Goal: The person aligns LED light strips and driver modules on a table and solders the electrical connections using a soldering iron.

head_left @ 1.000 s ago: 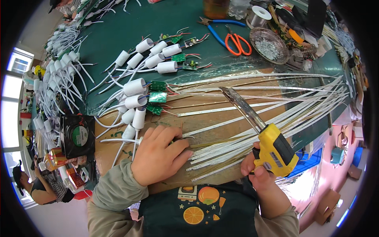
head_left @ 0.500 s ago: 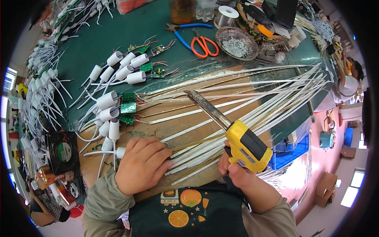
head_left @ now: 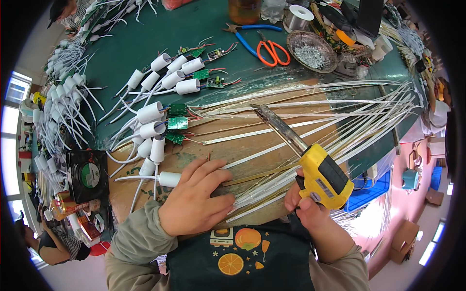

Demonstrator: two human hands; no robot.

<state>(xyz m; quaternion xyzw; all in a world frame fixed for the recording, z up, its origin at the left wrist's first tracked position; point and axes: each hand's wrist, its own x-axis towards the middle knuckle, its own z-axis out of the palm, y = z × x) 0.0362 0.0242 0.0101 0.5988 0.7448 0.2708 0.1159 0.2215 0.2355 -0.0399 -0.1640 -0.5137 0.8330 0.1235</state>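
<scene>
My right hand grips a yellow and black soldering gun at the lower right. Its metal barrel slants up and left, and the darkened tip hangs over the LED strips. My left hand bends palm-down over the near strip ends, covering whatever lies beneath its fingers. A white plastic sleeve with a cable shows beside its knuckles. Farther off, more white sleeves lead to small green circuit boards, whose thin wires run to strips on the brown board.
Blue-handled cutters, orange-handled scissors, a dish of metal bits and a solder spool lie at the back. A black fan stands at the left. A blue crate sits at the right.
The whole view has shifted, so everything appears farther right. My left fingers have straightened and spread slightly, showing more of the nearby sleeve. The soldering gun remains in my right hand.
</scene>
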